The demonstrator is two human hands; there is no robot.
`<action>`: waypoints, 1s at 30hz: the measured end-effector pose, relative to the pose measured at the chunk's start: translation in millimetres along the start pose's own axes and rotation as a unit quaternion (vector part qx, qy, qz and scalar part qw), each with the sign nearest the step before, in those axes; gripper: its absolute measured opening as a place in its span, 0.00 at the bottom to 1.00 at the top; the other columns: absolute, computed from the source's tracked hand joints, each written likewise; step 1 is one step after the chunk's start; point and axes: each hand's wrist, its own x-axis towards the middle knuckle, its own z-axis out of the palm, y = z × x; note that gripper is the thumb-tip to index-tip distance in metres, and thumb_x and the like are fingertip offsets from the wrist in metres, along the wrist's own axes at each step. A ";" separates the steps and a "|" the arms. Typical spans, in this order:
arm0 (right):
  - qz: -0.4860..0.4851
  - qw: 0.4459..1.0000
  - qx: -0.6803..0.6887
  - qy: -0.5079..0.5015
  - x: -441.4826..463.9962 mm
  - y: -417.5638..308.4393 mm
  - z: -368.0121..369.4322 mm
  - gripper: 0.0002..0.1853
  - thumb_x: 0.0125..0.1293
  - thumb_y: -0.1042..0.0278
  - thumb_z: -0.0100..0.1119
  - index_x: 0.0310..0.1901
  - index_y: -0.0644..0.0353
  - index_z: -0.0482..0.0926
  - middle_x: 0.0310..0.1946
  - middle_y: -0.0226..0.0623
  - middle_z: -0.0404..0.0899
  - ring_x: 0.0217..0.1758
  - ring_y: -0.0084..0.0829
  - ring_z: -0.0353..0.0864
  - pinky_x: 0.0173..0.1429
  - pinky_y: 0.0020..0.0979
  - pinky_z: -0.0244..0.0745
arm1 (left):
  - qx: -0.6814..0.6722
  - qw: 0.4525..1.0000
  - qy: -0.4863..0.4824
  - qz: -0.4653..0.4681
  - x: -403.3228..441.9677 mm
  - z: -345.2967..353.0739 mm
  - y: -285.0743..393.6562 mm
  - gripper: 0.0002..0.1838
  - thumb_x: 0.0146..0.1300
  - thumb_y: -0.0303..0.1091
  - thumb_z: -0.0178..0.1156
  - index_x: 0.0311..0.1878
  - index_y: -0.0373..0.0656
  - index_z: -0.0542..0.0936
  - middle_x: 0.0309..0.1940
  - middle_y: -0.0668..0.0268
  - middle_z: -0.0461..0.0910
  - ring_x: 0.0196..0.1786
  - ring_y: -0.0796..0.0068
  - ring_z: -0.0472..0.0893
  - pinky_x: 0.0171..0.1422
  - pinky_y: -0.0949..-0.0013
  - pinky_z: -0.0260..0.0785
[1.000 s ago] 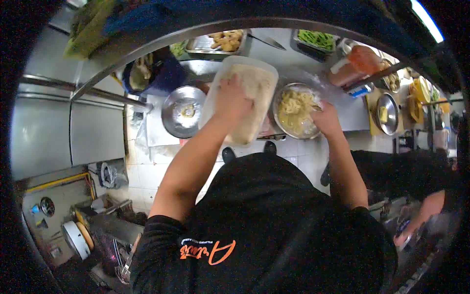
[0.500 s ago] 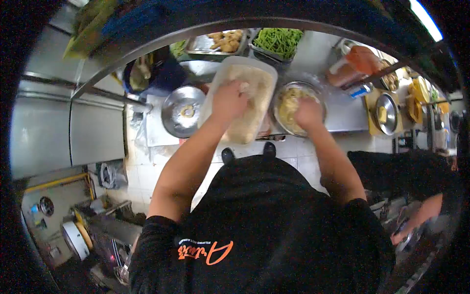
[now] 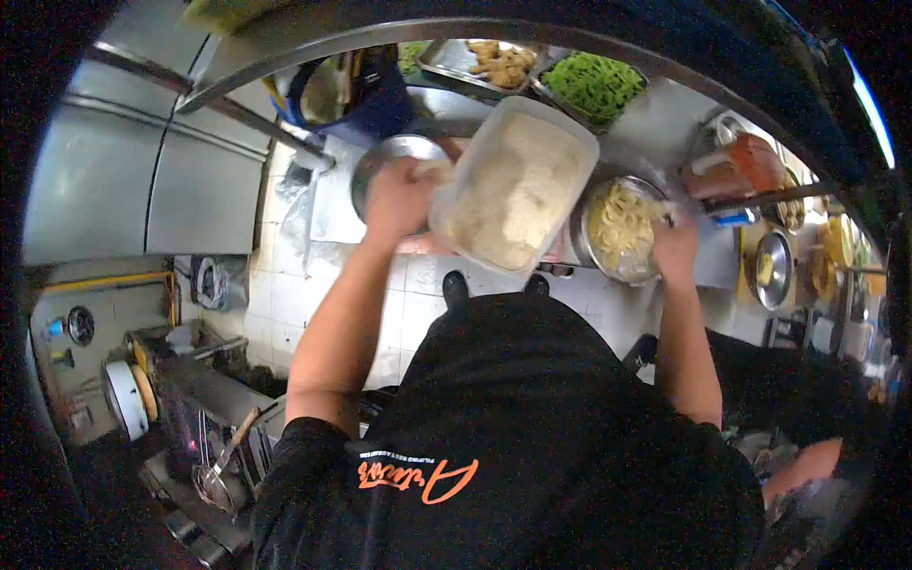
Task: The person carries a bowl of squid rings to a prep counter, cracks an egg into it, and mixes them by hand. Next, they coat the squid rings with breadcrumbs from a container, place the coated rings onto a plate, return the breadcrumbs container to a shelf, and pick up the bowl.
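Note:
My left hand (image 3: pixel 397 198) is over the left metal bowl (image 3: pixel 366 166), blurred, its fingers closed on a pale crumb-coated piece (image 3: pixel 433 172). A large translucent plastic tub (image 3: pixel 446 218) of pale breadcrumbs (image 3: pixel 522 185) stands between the two bowls. My right hand (image 3: pixel 674 249) is at the right side of another metal bowl (image 3: pixel 587 242), which holds several pale rings (image 3: pixel 622 214) in yellowish liquid. Its fingers are closed, and a pale ring (image 3: pixel 669 209) shows at their tips. I cannot tell whether the rings are onion or squid.
At the back stand a tray of browned pieces (image 3: pixel 501 66) and a tray of cut green vegetables (image 3: pixel 591 87). An orange-topped container (image 3: pixel 746 166) and a metal bowl (image 3: pixel 772 271) are to the right. A metal shelf edge (image 3: pixel 380 59) arches overhead. Another person's arm (image 3: pixel 807 467) shows lower right.
My left hand has moved out of the crumb tub to the left bowl. My right hand has shifted from the middle of the ring bowl to its right side. The view has turned slightly.

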 end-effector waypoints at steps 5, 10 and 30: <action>-0.081 0.993 0.048 0.065 12.6 -65.6 -28.8 0.24 0.57 0.67 0.63 0.56 0.62 0.77 0.54 0.53 0.78 0.59 0.50 0.77 0.63 0.40 0.71 | 0.118 0.992 0.035 0.008 9.2 -1.0 -61.1 0.23 0.57 0.41 0.66 0.52 0.36 0.81 0.45 0.48 0.84 0.46 0.52 0.84 0.50 0.59 0.75; -0.139 0.983 0.108 0.053 4.4 -157.6 -2.1 0.21 0.53 0.72 0.63 0.52 0.63 0.79 0.53 0.47 0.80 0.58 0.43 0.77 0.63 0.39 0.70 | -0.018 0.988 0.102 0.112 -18.3 -2.2 44.9 0.22 0.55 0.35 0.68 0.52 0.35 0.79 0.48 0.48 0.81 0.50 0.49 0.82 0.54 0.59 0.74; -0.029 0.997 -0.017 -0.069 -18.0 -35.4 -7.8 0.24 0.54 0.64 0.61 0.52 0.68 0.78 0.50 0.58 0.80 0.56 0.53 0.79 0.63 0.44 0.71 | 0.173 0.975 -0.094 0.108 25.7 114.7 77.3 0.29 0.44 0.39 0.71 0.51 0.37 0.79 0.51 0.44 0.79 0.53 0.50 0.80 0.60 0.55 0.71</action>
